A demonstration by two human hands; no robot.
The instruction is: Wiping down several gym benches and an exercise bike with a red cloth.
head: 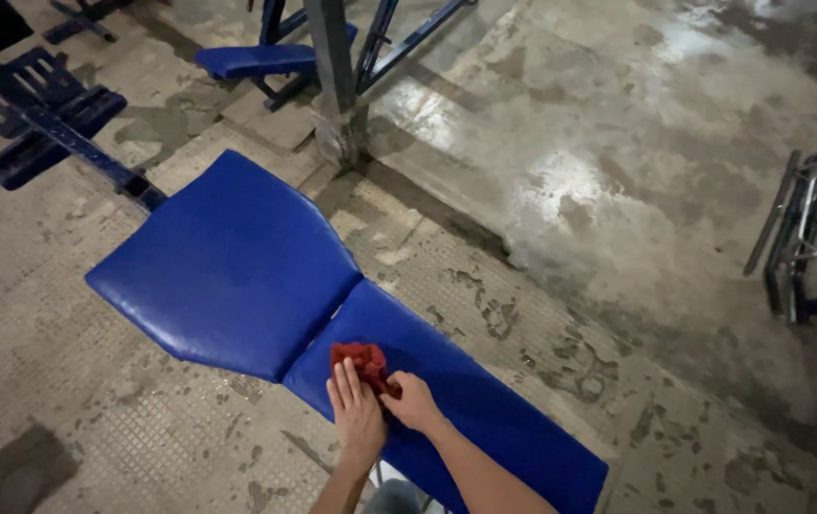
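Under both hands, crumpled red cloth rag [361, 362] lies on long blue padded vinyl bench [237, 266]. Left hand [357, 415] flat, fingers extended, pressing rag's near edge. Right hand [412, 402] curled, gripping rag just beside left. Beyond hands, wet stained concrete floor [618, 171], blue metal frames [37, 114].

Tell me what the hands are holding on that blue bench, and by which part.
A crumpled red cloth. The right hand grips its near edge; the left hand lies flat against its near-left side, on the blue bench pad.

bare forearms (no sleeves visible)
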